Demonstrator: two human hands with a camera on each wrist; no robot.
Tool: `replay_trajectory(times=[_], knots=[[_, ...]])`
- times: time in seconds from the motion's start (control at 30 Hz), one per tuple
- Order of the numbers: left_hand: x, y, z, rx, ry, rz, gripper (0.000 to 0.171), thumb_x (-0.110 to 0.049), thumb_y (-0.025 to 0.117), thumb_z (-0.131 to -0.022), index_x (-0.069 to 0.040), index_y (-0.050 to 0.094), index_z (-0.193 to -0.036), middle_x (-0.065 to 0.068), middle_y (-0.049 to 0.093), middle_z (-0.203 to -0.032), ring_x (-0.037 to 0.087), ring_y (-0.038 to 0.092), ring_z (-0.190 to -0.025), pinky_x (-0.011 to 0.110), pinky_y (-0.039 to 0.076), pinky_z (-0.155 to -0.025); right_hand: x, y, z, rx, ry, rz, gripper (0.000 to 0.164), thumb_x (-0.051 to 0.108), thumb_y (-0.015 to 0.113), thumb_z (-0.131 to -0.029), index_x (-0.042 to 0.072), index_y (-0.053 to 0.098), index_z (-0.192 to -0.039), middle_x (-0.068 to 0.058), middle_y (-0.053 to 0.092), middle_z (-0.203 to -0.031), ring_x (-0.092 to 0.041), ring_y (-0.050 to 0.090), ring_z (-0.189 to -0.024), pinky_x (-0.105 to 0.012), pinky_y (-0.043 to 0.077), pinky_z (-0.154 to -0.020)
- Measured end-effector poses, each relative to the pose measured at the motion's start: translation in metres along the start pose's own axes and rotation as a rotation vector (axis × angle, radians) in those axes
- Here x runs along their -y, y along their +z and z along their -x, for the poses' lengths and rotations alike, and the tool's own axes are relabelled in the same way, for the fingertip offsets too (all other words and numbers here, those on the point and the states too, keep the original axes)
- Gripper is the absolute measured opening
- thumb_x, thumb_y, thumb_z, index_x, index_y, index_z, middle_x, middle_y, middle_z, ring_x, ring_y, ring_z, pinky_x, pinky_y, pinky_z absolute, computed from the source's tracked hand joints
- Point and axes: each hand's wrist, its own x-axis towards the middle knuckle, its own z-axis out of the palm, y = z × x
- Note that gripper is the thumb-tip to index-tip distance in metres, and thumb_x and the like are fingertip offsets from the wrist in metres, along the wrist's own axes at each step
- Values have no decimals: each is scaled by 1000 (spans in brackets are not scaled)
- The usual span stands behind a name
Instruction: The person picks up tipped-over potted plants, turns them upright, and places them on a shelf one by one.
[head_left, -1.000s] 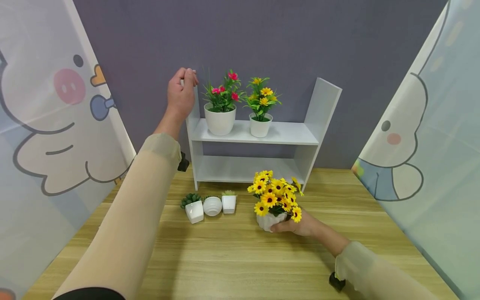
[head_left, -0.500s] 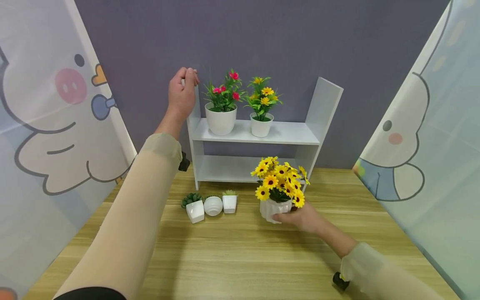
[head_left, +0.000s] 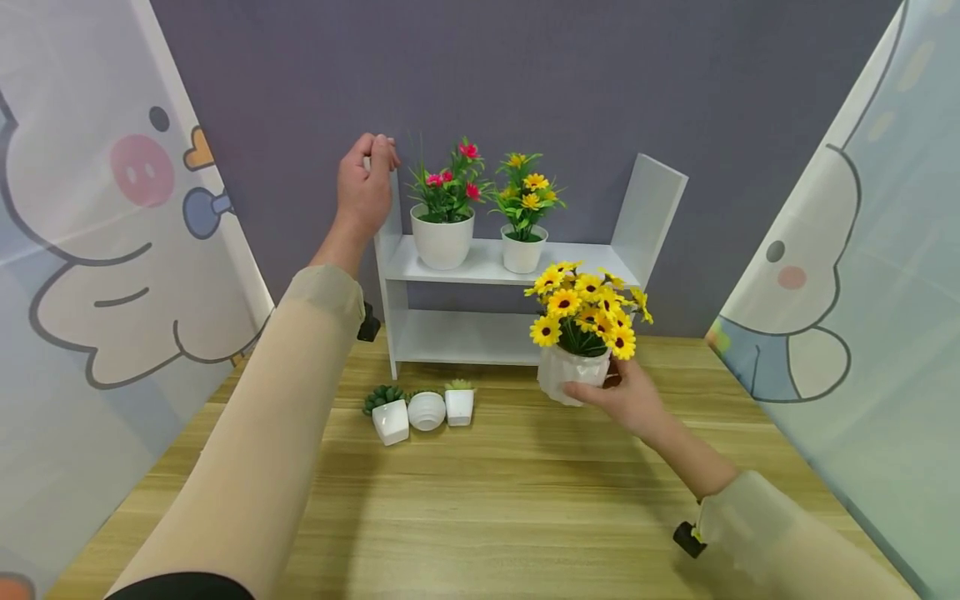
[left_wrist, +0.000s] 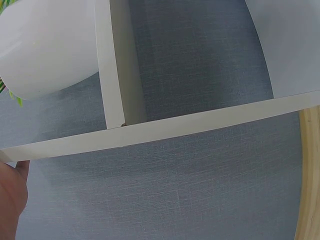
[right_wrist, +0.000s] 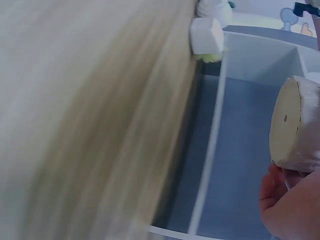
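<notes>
In the head view my left hand (head_left: 363,187) grips the top of the left side panel of a white two-tier shelf (head_left: 468,329). The left wrist view shows part of this hand (left_wrist: 11,195) at the end of the panel's edge (left_wrist: 200,124). My right hand (head_left: 630,400) holds a whitish pot (head_left: 564,373) of yellow daisy-like flowers (head_left: 588,312), thumb in front, raised off the table before the shelf's right part. From the right wrist, the pot's pale underside (right_wrist: 285,120) shows above the fingers. Other fingers are hidden behind the pot.
On the upper tier stand a white pot with pink flowers (head_left: 442,242) and a smaller one with yellow flowers (head_left: 522,254). Three small white pots (head_left: 391,423) with succulents lie on the wooden table (head_left: 465,517), left of centre. A grey wall (head_left: 525,75) rises behind.
My right hand has lifted the pot of yellow flowers from low over the table, upward and to the right, nearer the shelf. The left hand keeps its place on the panel.
</notes>
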Motion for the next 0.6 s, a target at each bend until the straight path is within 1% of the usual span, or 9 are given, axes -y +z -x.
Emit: replay_trajectory(times=[0.1,0.23,0.37,0.5,0.6], knots=[[0,0,0,1,4,-3,35,-34,44,-119,-25,53,-86,10,64,-114,13,58,-144,26,41,-121,8,-8,-3,-22,-20,3,70,23,87,-97,8,49,-154,-18,64,-137,-26,69,-110,-32,64,-83],[0,0,0,3,4,-10,35,-34,44,-119,-25,53,-86,16,64,-120,14,58,-144,26,40,-122,21,-19,-7,-43,-4,47,66,28,84,-100,4,51,-151,-20,64,-133,-23,69,-103,-31,63,-79],[-1,0,0,1,-7,-10,35,-35,44,-119,-26,53,-86,17,65,-122,13,58,-144,25,41,-121,34,-30,-12,-76,-1,60,67,30,82,-101,5,48,-154,-18,62,-135,-19,69,-103,-29,63,-79],[-1,-1,0,0,-8,-4,35,-34,44,-118,-26,53,-86,20,65,-126,13,58,-144,24,41,-120,45,-38,-16,-139,9,84,67,34,81,-102,5,48,-153,-13,63,-129,-13,67,-98,-26,60,-76],[-1,-1,0,3,-7,-3,35,-34,44,-119,-26,54,-86,21,65,-128,14,58,-144,24,41,-120,51,-44,-20,-171,16,127,68,40,80,-102,6,49,-151,-11,63,-125,-15,65,-96,-25,58,-73]])
